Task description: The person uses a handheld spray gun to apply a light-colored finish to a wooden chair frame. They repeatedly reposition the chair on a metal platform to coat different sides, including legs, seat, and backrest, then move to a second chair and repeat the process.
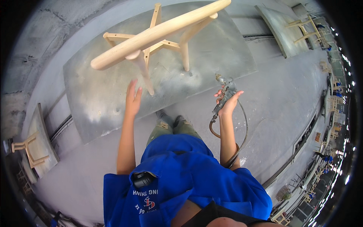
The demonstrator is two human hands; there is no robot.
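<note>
An unfinished pale wooden chair frame (159, 34) stands on a square grey metal platform (94, 94), its curved top rail nearest me. My left hand (133, 99) is raised with fingers spread, empty, just below the rail and close to one front leg (145, 73). My right hand (228, 102) grips a metal spray gun (225, 92) pointing up toward the platform's near right edge. A dark hose (242, 128) loops from the gun's base down past my right forearm.
Similar platforms carry other wooden frames at the left (32, 147) and upper right (298, 28). The floor (283, 98) is pale grey and dusty. A track runs between platforms. People in blue and more frames line the right rim.
</note>
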